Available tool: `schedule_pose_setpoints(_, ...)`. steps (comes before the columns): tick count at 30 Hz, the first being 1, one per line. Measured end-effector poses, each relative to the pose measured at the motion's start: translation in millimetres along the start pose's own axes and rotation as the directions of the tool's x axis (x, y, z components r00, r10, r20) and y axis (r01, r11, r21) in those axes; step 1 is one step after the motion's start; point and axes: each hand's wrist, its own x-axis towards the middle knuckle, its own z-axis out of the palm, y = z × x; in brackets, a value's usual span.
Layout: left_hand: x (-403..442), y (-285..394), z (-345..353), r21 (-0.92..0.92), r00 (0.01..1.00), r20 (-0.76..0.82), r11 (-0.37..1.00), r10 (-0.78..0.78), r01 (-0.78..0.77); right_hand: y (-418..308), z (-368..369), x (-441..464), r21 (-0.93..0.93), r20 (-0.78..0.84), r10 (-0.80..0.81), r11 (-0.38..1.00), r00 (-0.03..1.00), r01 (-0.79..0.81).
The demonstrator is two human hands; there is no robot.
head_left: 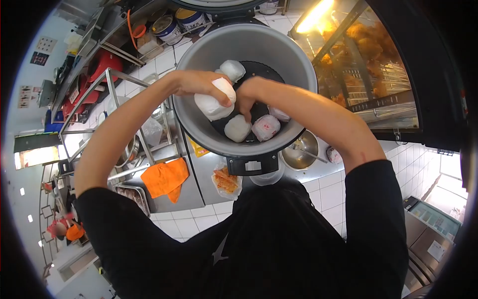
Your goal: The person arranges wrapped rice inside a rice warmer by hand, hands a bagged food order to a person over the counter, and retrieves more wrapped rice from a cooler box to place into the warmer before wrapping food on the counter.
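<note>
Inside a large grey pot (199, 130) lie several white wrapped bundles on a dark bottom. My left hand (205, 85) is wrapped round a large white bundle (214, 105) over the pot's left side. Reaching down into the pot, my right hand (245, 102) has its fingers at the top edge of another white bundle (237, 128); whether it grips that bundle is unclear. A bundle with red print (266, 127) sits just right of it. One more white bundle (233, 71) rests near the back, beyond my left hand.
An orange cloth (165, 179) lies on the metal counter at left. Below the pot are a bag of orange food (226, 182) and a metal bowl (299, 151). A lit glass cabinet (361, 65) with fried food stands at right, a metal rack (110, 82) at left.
</note>
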Motion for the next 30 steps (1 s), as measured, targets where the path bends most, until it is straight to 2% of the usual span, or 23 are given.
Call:
schedule_pose_setpoints(1,7.0,1.0,2.8,-0.035,0.998,0.057,0.999,-0.032,0.034,3.4,-11.7,-17.6,0.066,0.045,0.062,0.996,0.997,-0.065)
schedule_pose_setpoints(2,19.4,-4.7,4.8,-0.080,0.998,0.060,0.996,-0.033,0.037,24.4,-10.5,3.2,0.156,-0.009,0.067,0.986,0.998,-0.065)
schedule_pose_setpoints(4,52.3,-27.2,16.5,-0.172,0.997,0.070,0.984,-0.032,0.044,22.7,-37.2,-47.4,0.117,-0.018,0.127,0.985,0.992,-0.124)
schedule_pose_setpoints(5,61.3,-28.8,24.0,-0.160,0.999,0.045,0.987,-0.006,0.013,27.1,-43.1,-59.2,0.158,-0.092,0.149,0.978,0.985,-0.133)
schedule_pose_setpoints(7,85.6,-45.8,32.5,-0.179,0.989,0.066,0.974,-0.132,0.142,40.1,-47.9,-73.6,0.247,-0.235,0.199,0.959,0.951,-0.139)
schedule_pose_setpoints(8,96.1,-52.4,31.5,-0.184,0.978,0.075,0.961,-0.194,0.205,44.1,-51.4,-76.9,0.233,-0.302,0.213,0.962,0.929,-0.145)
schedule_pose_setpoints(9,87.7,-39.1,34.9,-0.288,0.961,0.235,0.934,-0.143,0.210,47.8,-54.9,-78.8,0.222,-0.367,0.227,0.963,0.902,-0.152)
schedule_pose_setpoints(11,88.2,-40.9,38.9,-0.331,0.940,0.308,0.910,-0.146,0.250,52.5,-56.8,-79.8,0.208,-0.461,0.231,0.967,0.857,-0.149)
schedule_pose_setpoints(15,87.2,-37.6,45.7,-0.283,0.920,0.339,0.911,-0.198,0.300,55.6,-60.0,-74.6,0.188,-0.568,0.188,0.977,0.801,-0.096)
schedule_pose_setpoints(19,84.7,-44.0,45.1,-0.292,0.894,0.410,0.902,-0.181,0.316,54.0,-55.2,-54.5,0.112,-0.607,0.116,0.992,0.786,-0.060)
schedule_pose_setpoints(22,72.0,-31.9,48.4,-0.223,0.910,0.356,0.927,-0.211,0.303,49.7,-50.1,-33.2,0.023,-0.597,0.036,0.999,0.801,-0.028)
schedule_pose_setpoints(23,71.5,-31.8,51.4,-0.253,0.910,0.364,0.919,-0.199,0.302,49.8,-50.0,-27.6,0.010,-0.539,0.037,0.999,0.842,-0.037)
schedule_pose_setpoints(26,74.8,-31.5,53.9,-0.305,0.904,0.387,0.900,-0.182,0.311,48.4,-35.2,-2.9,-0.028,-0.678,0.006,0.999,0.735,-0.033)
schedule_pose_setpoints(27,77.0,-30.7,54.2,-0.304,0.898,0.398,0.897,-0.187,0.321,42.2,-39.3,-0.1,0.014,-0.563,0.069,0.997,0.824,-0.075)
schedule_pose_setpoints(30,80.5,-32.6,56.4,-0.293,0.897,0.390,0.896,-0.207,0.334,32.0,-37.7,9.6,-0.069,-0.554,0.076,0.988,0.829,-0.136)
